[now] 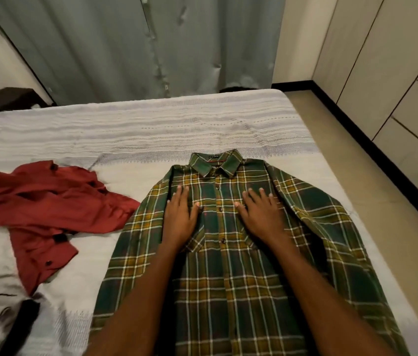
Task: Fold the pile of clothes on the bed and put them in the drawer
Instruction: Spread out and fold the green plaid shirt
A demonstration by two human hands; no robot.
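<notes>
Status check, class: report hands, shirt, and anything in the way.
Left hand and right hand flat on plaid shirt. Shirt spread buttoned, unfolded, on bed. Red shirt crumpled alongside, clear.

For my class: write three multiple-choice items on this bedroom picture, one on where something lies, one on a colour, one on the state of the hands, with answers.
1. Where does the red shirt lie relative to the plaid shirt?
A. To its left on the bed
B. On top of it
C. On the floor

2. What is the plaid shirt's main colour?
A. Blue
B. Green
C. Pink

3. How are the left hand and right hand?
A. Gripping the collar
B. Raised off the shirt
C. Flat on the shirt's chest

Answers: 1 A, it lies crumpled beside the plaid shirt on the bed. 2 B, green with yellow and white lines. 3 C, fingers straight, one either side of the button row.
</notes>
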